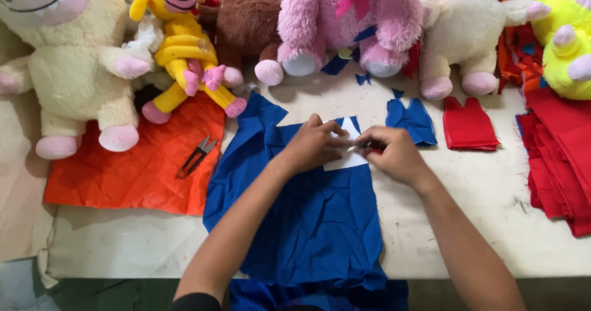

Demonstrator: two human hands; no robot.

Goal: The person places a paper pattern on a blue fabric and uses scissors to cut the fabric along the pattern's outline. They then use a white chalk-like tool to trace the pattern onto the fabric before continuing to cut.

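A large blue cloth (314, 219) lies spread on the white table (480, 188) in front of me. On its upper part sits a white paper pattern (348, 161). My left hand (314, 143) presses down on the pattern and cloth. My right hand (394, 154) is closed around a thin pen-like tool (360, 145) whose tip meets the pattern's edge beside my left fingers.
Thread snips (197, 156) lie on an orange quilted cloth (135, 169) at left. Cut blue pieces (411, 120) and red pieces (469, 125) sit behind my right hand. A red fabric stack (563, 163) fills the right edge. Plush toys (345, 22) line the back.
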